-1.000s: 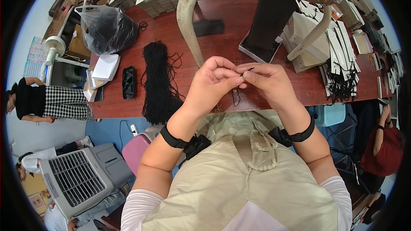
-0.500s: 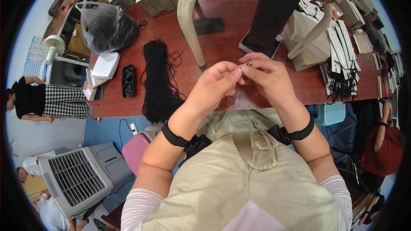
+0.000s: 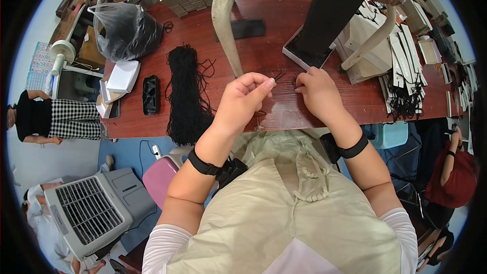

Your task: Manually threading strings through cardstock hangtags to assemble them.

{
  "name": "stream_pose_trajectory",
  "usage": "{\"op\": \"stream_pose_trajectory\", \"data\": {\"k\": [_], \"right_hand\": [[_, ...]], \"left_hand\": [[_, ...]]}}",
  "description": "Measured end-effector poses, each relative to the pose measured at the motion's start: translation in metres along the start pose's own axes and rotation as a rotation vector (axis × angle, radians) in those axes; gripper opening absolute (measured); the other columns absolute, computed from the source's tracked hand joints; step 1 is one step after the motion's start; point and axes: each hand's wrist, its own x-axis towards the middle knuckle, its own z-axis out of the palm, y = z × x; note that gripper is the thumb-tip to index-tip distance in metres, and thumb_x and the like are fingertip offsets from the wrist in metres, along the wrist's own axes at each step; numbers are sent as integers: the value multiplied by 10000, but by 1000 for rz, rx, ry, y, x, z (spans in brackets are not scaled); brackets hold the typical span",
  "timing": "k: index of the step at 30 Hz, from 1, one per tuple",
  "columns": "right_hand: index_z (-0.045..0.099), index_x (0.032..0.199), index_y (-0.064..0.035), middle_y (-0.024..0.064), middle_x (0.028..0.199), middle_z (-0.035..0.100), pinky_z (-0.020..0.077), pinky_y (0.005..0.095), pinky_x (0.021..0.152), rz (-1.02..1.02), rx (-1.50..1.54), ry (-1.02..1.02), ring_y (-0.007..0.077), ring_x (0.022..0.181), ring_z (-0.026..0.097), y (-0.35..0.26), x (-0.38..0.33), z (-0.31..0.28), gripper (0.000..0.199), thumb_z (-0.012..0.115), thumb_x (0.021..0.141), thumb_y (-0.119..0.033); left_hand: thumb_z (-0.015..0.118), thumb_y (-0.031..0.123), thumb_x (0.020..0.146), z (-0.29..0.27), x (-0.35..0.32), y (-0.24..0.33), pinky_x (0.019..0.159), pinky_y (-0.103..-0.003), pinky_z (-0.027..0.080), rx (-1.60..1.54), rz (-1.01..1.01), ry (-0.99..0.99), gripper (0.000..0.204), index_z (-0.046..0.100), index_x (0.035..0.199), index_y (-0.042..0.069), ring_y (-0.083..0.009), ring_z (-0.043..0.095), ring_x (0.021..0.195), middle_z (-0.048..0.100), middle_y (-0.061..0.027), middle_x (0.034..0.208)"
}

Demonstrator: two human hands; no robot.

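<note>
In the head view, the left hand's [image 3: 242, 100] grip is clamped, thumb to forefinger, on a thin dark cord [image 3: 279, 75] above the worktop [image 3: 274, 7]. The right hand [image 3: 320, 95] curls near a small open box [image 3: 296, 59]; whether its grip holds anything cannot be told.

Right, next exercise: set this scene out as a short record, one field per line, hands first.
Left hand: thumb and fingers pinching a thin dark strand
Right hand: apart from the left, fingers curled; grip contents hidden
Surface: reddish-brown table
Left of hands: black cord bundle, black tray
Beyond hands: black upright panel in an open box
Right of hands: white strips
</note>
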Motion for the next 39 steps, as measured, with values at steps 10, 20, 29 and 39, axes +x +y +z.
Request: {"op": "stream_pose_trajectory", "data": {"k": [10, 20, 29, 39], "right_hand": [[555, 836, -34, 81, 772, 623, 467, 272, 606, 237, 962, -71, 162, 678, 582, -25, 5, -37, 111, 654, 789, -20], [515, 925, -46, 75, 780, 649, 438, 215, 558, 343, 1538, -190, 97, 642, 571, -26, 6, -37, 176, 643, 813, 1], [511, 932, -56, 79, 787, 649, 423, 213, 540, 361, 1605, -159, 102, 635, 568, -25, 5, -32, 176, 635, 822, 5], [514, 897, -49, 77, 781, 648, 425, 207, 533, 411, 1603, -273, 96, 622, 566, -31, 4, -28, 184, 659, 798, 5]], "left_hand": [[609, 120, 908, 0, -5, -1, 486, -174, 290, 45, 10, -31, 110, 619, 971, 30, -20, 385, 571, 575, 1, 791], [601, 115, 915, 5, -7, 0, 522, -171, 320, 95, 71, -80, 99, 612, 979, 40, -22, 417, 622, 577, 6, 800], [592, 106, 920, 5, -6, -3, 507, -179, 302, 100, 78, -77, 91, 608, 978, 38, -23, 392, 599, 577, 6, 795], [577, 112, 929, 2, -3, -10, 522, -189, 311, -103, 9, -142, 101, 594, 994, 37, -38, 400, 605, 578, -14, 827]]}}
